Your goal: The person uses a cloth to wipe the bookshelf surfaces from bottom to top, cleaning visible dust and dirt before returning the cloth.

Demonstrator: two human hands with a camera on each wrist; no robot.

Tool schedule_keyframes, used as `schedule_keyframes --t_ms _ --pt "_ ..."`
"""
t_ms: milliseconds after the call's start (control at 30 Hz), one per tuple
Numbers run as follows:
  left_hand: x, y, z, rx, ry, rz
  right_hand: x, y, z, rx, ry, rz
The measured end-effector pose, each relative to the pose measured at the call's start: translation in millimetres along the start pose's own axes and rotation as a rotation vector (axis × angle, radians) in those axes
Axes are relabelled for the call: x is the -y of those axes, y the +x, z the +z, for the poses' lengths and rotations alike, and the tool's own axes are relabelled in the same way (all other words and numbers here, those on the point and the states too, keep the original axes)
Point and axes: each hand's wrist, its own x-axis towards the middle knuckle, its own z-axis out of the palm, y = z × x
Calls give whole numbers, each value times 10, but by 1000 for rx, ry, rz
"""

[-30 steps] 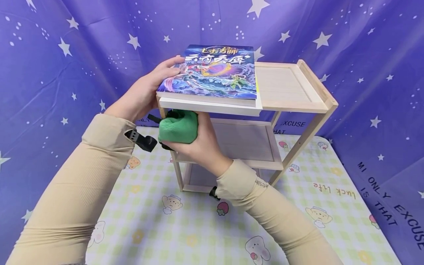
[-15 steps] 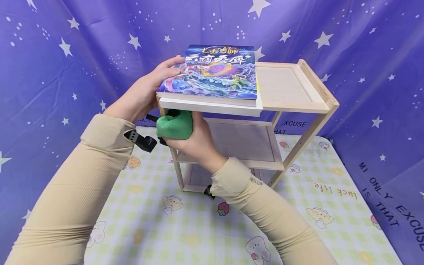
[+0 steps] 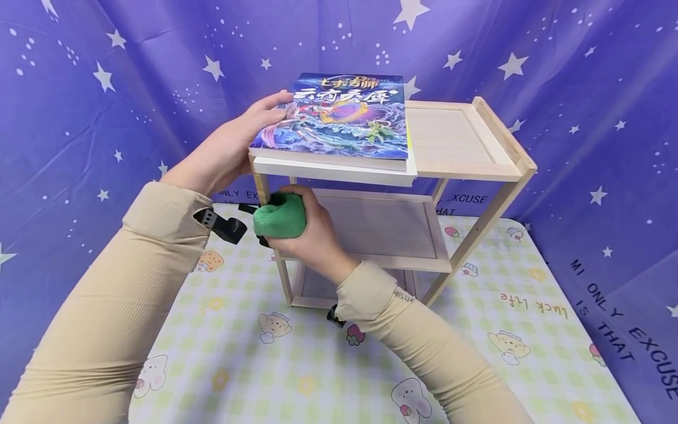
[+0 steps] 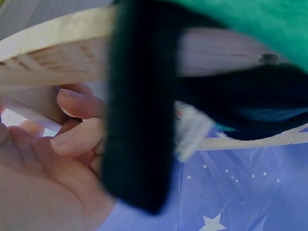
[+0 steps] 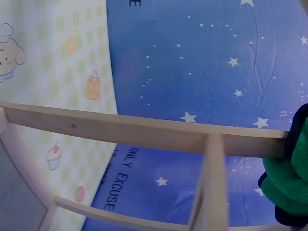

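A small wooden shelf rack [image 3: 458, 138] stands on the table, with a stack of books [image 3: 339, 126] on the left of its top board. My left hand [image 3: 228, 138] grips the rack's upper left end, fingertips against the books; in the left wrist view its fingers [image 4: 79, 137] curl by the wood. Below the top board, my right hand [image 3: 320, 232] holds a folded green cloth [image 3: 281, 221] with black edging against the front left leg. The right wrist view shows the cloth [image 5: 288, 185] at the end of a rail [image 5: 144, 132]. Part of that leg is hidden by the cloth.
The rack has a middle board [image 3: 389, 227] and a lower board [image 3: 339, 288]. A checked tablecloth [image 3: 254, 377] with cartoon prints covers the table. A purple starred curtain [image 3: 159, 35] hangs behind and at both sides.
My right hand with the cloth shifted slightly left and up, then moved down the leg away from the top board. The left hand, books and rack stay nearly in place.
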Motion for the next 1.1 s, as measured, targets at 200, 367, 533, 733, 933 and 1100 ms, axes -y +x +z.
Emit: schedule_keyframes --t_ms 200,367,533,733,933,1100 --pt "-13 -11 -1 -2 52 -10 -85 -73 47 24 -14 35" --pt "-17 -17 3 -5 67 -13 -160 -127 94 42 -27 81" --pt "-23 -27 -3 -16 78 -21 -207 -159 122 58 -44 99" --pt "-27 -21 -2 -27 88 -30 -255 -156 117 81 -19 99" --pt "-35 -11 4 -28 75 -32 -298 -116 77 124 101 118" --pt "-40 -11 8 -23 69 -28 -317 -52 39 149 218 109"
